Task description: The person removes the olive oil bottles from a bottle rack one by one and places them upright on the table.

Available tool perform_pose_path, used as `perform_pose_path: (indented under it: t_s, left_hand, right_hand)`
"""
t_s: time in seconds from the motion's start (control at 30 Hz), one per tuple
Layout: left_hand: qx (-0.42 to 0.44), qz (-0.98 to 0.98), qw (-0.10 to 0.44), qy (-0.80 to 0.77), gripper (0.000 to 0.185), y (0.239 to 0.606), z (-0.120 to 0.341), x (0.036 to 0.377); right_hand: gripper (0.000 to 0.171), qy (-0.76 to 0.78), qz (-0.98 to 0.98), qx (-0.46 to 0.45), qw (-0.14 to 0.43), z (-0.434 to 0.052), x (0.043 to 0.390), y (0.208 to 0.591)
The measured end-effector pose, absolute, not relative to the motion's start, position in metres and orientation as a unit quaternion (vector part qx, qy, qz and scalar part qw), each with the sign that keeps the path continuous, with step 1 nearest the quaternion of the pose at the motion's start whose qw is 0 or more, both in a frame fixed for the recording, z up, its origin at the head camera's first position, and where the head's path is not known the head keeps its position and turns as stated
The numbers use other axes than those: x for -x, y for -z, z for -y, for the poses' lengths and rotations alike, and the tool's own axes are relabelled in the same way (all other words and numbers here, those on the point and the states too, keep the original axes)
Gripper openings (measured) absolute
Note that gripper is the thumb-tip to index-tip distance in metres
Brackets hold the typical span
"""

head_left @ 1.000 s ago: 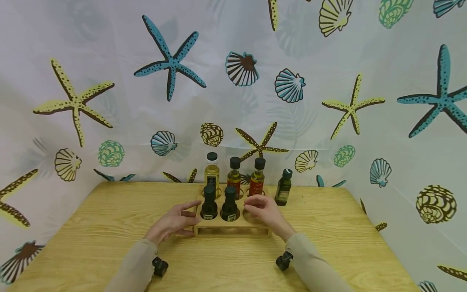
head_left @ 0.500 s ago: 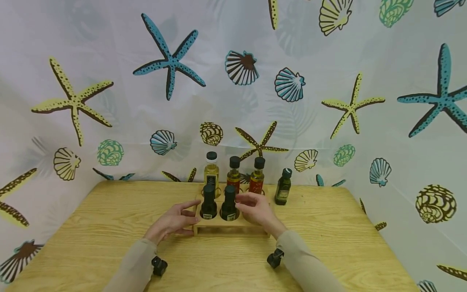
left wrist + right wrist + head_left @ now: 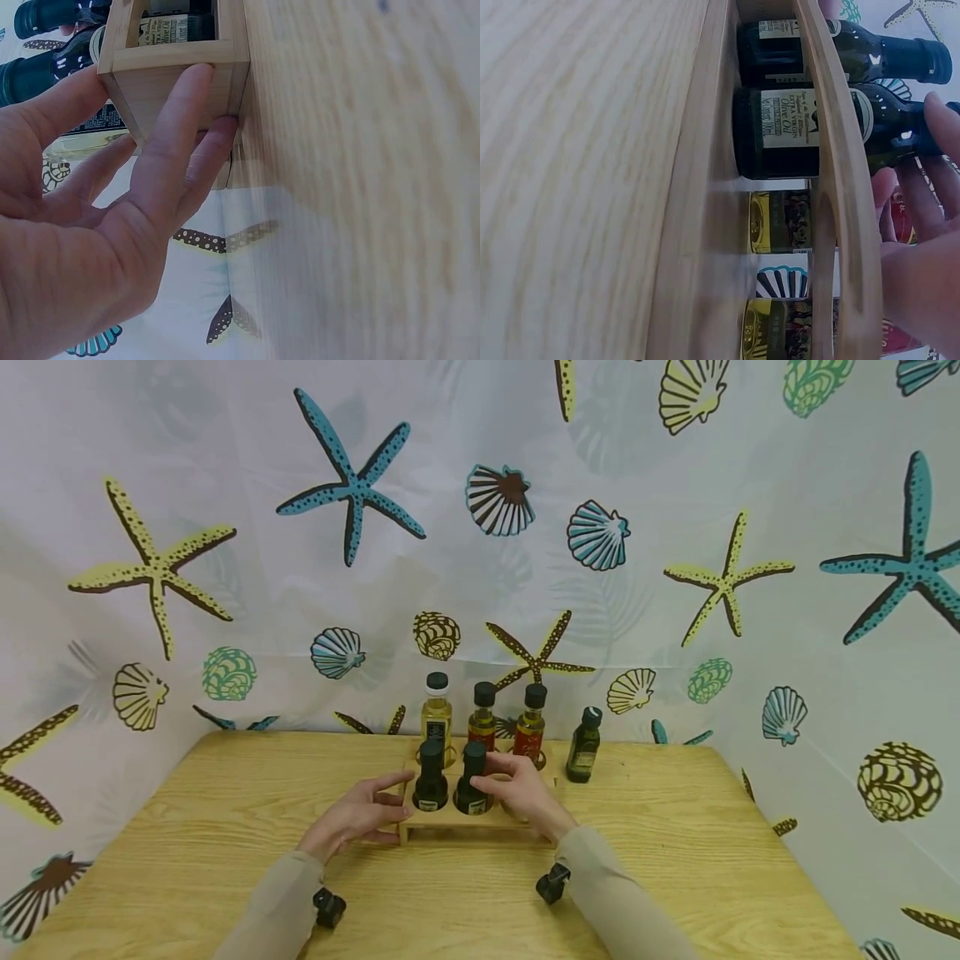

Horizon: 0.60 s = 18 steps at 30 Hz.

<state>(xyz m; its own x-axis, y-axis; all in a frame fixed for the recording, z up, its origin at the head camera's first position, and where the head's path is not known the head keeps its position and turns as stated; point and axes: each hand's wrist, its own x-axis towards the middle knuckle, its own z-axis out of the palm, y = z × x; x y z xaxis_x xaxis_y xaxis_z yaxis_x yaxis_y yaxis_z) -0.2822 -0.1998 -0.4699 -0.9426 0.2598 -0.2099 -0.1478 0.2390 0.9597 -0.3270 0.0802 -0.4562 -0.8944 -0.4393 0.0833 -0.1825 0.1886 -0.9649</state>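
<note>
— Since a second ago, has anything shifted at the wooden rack (image 3: 480, 823)?

— Only the right hand (image 3: 525, 793). It has slid left across the rack's front row, from over the empty right-hand hole to the middle dark bottle (image 3: 472, 781). Its fingertips now meet that bottle's neck, with fingers (image 3: 930, 142) curled toward it in the right wrist view; whether they actually pinch it cannot be told.

— And the left hand (image 3: 358, 814)?

— It has stayed put, laid flat against the rack's left end. The left wrist view shows its straight fingers (image 3: 180, 127) pressed on the end panel (image 3: 180, 82), thumb over the top edge, nothing gripped.

— Where does the rack stand?

— On the light wooden table (image 3: 225, 827), near the middle toward the far edge, in front of a curtain (image 3: 300, 568) printed with starfish and shells. Five bottles stand upright in it: two dark ones in front, the left dark bottle (image 3: 431, 777) beside the one being touched, and three behind, a pale yellow bottle (image 3: 437, 714), an amber bottle (image 3: 482, 722) and a red-labelled bottle (image 3: 531, 727).

— Anything outside the rack?

— One dark green bottle (image 3: 583, 747) stands upright on the table just to the rack's right, apart from both hands.
</note>
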Motion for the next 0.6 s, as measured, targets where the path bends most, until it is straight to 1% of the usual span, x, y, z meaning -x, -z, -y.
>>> perform_pose_path:
  t_s: [0.1,0.27,0.33,0.5,0.6]
  left_hand:
    - [-0.039,-0.769,0.164,-0.617,0.069,0.470,0.200,0.281]
    - [-0.038,-0.771,0.159,-0.616,0.068,0.471,0.201,0.282]
    - [-0.037,-0.771,0.158,-0.616,0.068,0.471,0.200,0.283]
    - [-0.035,-0.773,0.156,-0.614,0.068,0.472,0.201,0.283]
    - [-0.033,-0.773,0.157,-0.614,0.068,0.472,0.200,0.282]
  right_hand:
    - [0.044,0.599,-0.766,0.210,0.100,-0.079,0.328,0.458]
    - [0.042,0.599,-0.771,0.199,0.085,-0.078,0.328,0.459]
    - [0.040,0.597,-0.773,0.196,0.080,-0.078,0.321,0.452]
    - [0.041,0.591,-0.779,0.197,0.076,-0.079,0.319,0.454]
    - [0.042,0.588,-0.781,0.199,0.075,-0.080,0.324,0.464]
